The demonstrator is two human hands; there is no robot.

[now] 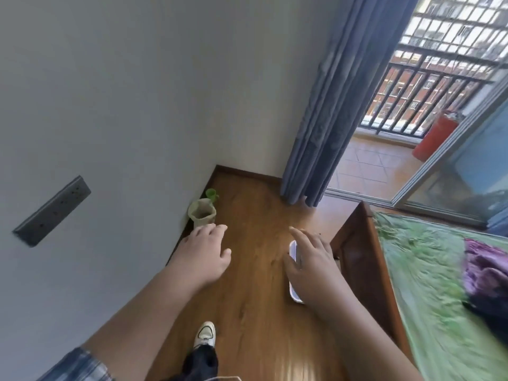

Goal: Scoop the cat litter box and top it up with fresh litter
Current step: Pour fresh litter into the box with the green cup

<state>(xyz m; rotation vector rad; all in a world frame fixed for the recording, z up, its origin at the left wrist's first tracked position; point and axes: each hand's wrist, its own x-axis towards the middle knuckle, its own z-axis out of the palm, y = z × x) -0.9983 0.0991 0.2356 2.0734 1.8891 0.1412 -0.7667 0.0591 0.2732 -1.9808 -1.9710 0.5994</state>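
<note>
Both arms reach out over the floor (pixel 255 210).
The left hand (pixel 204 253) is relaxed, empty; the right hand (pixel 313 259) grips a white scoop (pixel 293 249).

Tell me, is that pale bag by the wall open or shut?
Open: the bag stands upright, its top rolled down into a wide rim, showing greyish contents inside.
</note>
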